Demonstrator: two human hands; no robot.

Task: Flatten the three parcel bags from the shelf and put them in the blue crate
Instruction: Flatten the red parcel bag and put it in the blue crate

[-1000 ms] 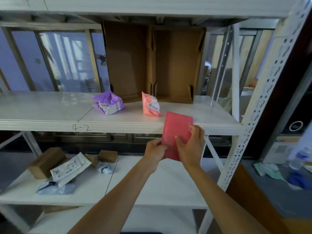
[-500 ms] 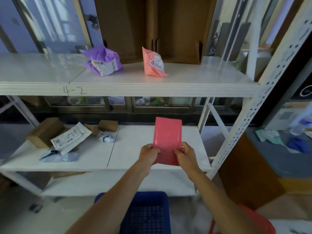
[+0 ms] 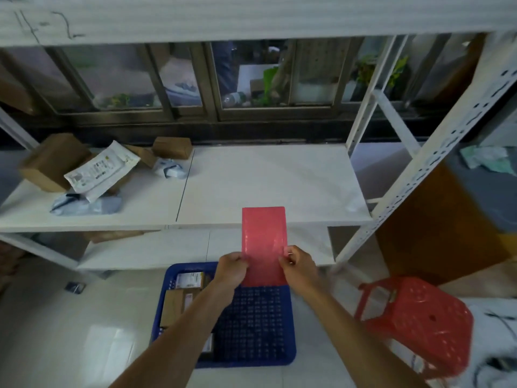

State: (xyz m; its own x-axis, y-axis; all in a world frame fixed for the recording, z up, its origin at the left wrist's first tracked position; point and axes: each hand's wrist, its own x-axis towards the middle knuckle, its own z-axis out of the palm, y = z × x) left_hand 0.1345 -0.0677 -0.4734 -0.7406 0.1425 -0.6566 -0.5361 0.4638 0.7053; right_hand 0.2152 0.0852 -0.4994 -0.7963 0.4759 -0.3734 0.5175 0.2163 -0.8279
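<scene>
A flat red parcel bag [image 3: 264,242] is held upright between both hands, above the far end of the blue crate [image 3: 253,323]. My left hand [image 3: 231,268] pinches its lower left edge and my right hand [image 3: 298,264] pinches its lower right edge. The crate sits on the floor below the white shelf [image 3: 265,180] and holds several cardboard parcels [image 3: 179,298] along its left side. The purple and pink bags on the upper shelf are out of view.
A red plastic stool [image 3: 416,320] stands right of the crate. On the shelf's left lie brown boxes [image 3: 53,161], a white labelled mailer [image 3: 100,169] and a grey bag [image 3: 84,204]. A perforated white upright [image 3: 436,152] rises at right.
Both hands have brought the red bag down from shelf height to just over the crate. My view has tilted down, so the upper shelf with the other two bags has left the frame.
</scene>
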